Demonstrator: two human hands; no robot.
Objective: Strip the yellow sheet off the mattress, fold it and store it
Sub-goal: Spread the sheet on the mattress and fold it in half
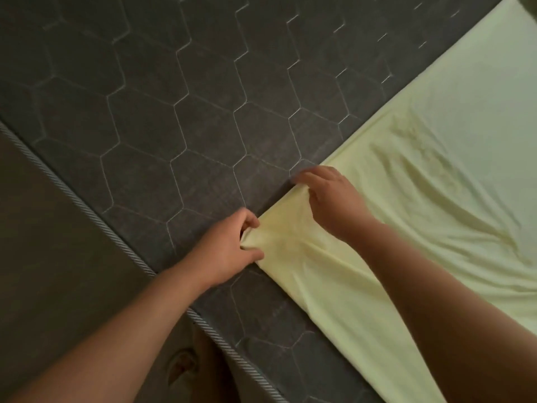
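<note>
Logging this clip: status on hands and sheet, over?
Left hand pinching yellow sheet corner. Right hand gripping its edge. Sheet folded on bare mattress. Nothing in the way.

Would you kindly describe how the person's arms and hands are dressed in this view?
Both forearms are bare as far as the frame shows, with no sleeves in view. The left hand and the right hand wear no gloves, and no rings, watch or bracelets are visible.

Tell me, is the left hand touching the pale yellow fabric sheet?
Touching: the head view shows the left hand pinching the corner of the pale yellow fabric sheet.
</note>
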